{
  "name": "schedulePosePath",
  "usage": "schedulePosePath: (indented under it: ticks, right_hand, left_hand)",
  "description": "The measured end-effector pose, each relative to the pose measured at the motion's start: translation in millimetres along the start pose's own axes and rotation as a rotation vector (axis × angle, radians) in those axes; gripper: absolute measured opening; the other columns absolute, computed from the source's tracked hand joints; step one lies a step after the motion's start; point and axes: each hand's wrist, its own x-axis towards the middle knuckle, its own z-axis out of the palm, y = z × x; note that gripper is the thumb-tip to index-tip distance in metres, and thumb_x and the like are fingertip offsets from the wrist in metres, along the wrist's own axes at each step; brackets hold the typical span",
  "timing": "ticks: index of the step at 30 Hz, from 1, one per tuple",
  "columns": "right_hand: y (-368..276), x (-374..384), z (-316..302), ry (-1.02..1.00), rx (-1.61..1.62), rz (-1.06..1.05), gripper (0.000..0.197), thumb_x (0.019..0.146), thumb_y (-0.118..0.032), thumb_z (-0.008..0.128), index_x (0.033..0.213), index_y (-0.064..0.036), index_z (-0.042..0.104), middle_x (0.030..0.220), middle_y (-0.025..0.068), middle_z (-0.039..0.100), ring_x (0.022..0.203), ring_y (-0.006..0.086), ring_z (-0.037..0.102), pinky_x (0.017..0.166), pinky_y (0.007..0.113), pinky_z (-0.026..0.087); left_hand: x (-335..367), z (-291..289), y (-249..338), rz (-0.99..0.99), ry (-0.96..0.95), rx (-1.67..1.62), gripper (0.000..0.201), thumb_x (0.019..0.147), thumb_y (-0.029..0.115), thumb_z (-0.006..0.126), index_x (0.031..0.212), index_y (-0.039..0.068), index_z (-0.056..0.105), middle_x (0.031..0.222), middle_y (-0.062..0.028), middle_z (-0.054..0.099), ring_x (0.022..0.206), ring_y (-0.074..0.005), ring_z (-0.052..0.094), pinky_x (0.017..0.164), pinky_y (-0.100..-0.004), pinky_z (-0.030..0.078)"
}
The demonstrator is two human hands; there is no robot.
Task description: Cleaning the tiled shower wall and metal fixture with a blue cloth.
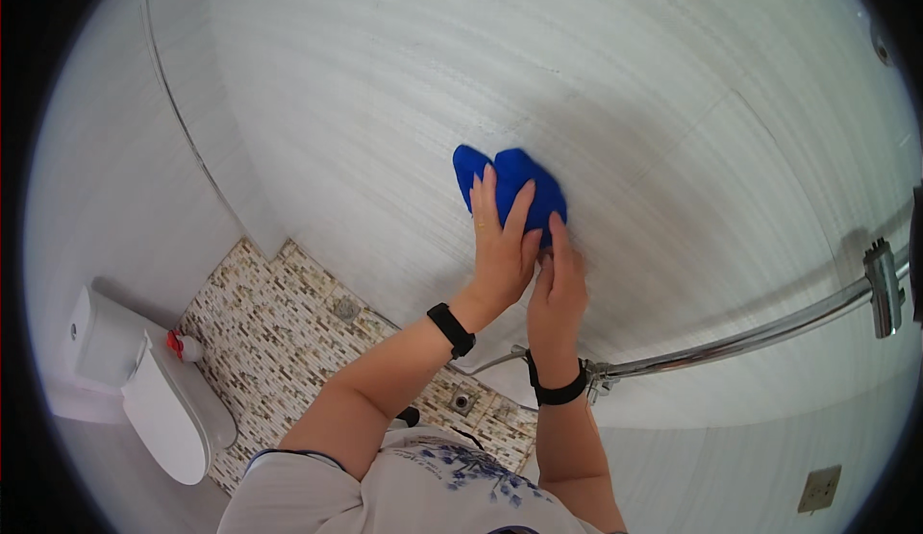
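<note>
A bright blue cloth (529, 183), bunched into folds, lies against a pale streaked wall panel (385, 130). My left hand (500, 246) holds it to the wall, its fingers stretched over the folds. At the cloth's lower right corner is my right hand (561, 289), its fingers close together and the tips on the cloth edge; what lies under those fingertips is hidden. Black bands circle both my wrists.
A chrome shower bar (750, 347) with a bracket (882, 289) runs along the right, beside my right wrist. The white toilet (168, 419) stands at left, a red-topped bottle (183, 346) beside it. Below, the mosaic floor (279, 342) has a drain (462, 398). A wall socket (819, 489) sits lower right.
</note>
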Motion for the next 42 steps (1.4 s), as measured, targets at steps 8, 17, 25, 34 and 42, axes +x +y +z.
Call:
schedulePosePath:
  ticks: [8, 17, 25, 34, 42]
  right_hand:
    - [38.0, -44.3, 50.9, -0.222, 0.038, 0.077, 0.049, 0.084, 0.004, 0.041, 0.13, -0.0129, 0.046, 0.105, 0.0158, 0.054, 0.095, 0.0317, 0.054, 0.082, 0.039, 0.045]
    - [57.8, -62.8, 78.2, -0.318, 0.089, 0.064, 0.048, 0.086, 0.003, 0.041, 0.13, -0.0134, 0.046, 0.105, 0.0166, 0.055, 0.096, 0.0327, 0.054, 0.084, 0.039, 0.045]
    - [17.2, -20.9, 57.9, -0.151, 0.076, 0.015, 0.045, 0.087, 0.002, 0.04, 0.13, -0.0095, 0.047, 0.109, 0.0193, 0.057, 0.095, 0.0337, 0.058, 0.08, 0.038, 0.048]
    - [-18.5, 26.6, 46.1, -0.019, 0.105, -0.033, 0.045, 0.088, 0.005, 0.039, 0.13, -0.006, 0.048, 0.115, 0.0182, 0.058, 0.099, 0.0288, 0.059, 0.085, 0.033, 0.046]
    - [11.9, -7.6, 89.0, -0.194, 0.127, -0.018, 0.044, 0.089, 0.002, 0.038, 0.131, -0.0103, 0.047, 0.109, 0.0188, 0.059, 0.096, 0.0316, 0.058, 0.085, 0.037, 0.045]
  left_hand:
    - [-88.8, 5.9, -67.4, -0.219, 0.004, 0.014, 0.052, 0.089, 0.014, 0.046, 0.137, 0.0, 0.028, 0.143, -0.035, 0.007, 0.13, -0.0538, 0.013, 0.107, -0.056, 0.014]
    - [-114.5, -5.8, -69.0, -0.467, -0.065, -0.024, 0.051, 0.092, 0.009, 0.041, 0.139, -0.001, 0.023, 0.145, -0.0314, 0.005, 0.128, -0.051, 0.022, 0.105, -0.0476, 0.026]
    - [-42.0, -17.3, -30.9, -0.401, 0.032, -0.155, 0.052, 0.092, 0.011, 0.043, 0.14, 0.001, 0.025, 0.146, -0.0292, 0.004, 0.131, -0.0503, 0.013, 0.107, -0.0501, 0.018]
    - [28.9, -24.0, -25.3, -0.112, 0.094, -0.012, 0.046, 0.086, 0.011, 0.052, 0.132, 0.009, 0.045, 0.144, -0.0288, 0.014, 0.131, -0.0502, 0.013, 0.107, -0.0562, 0.01]
    - [-37.3, -18.2, -82.4, -0.305, 0.136, 0.017, 0.048, 0.091, 0.017, 0.046, 0.136, 0.004, 0.034, 0.144, -0.0298, 0.011, 0.13, -0.0502, 0.016, 0.106, -0.0536, 0.018]
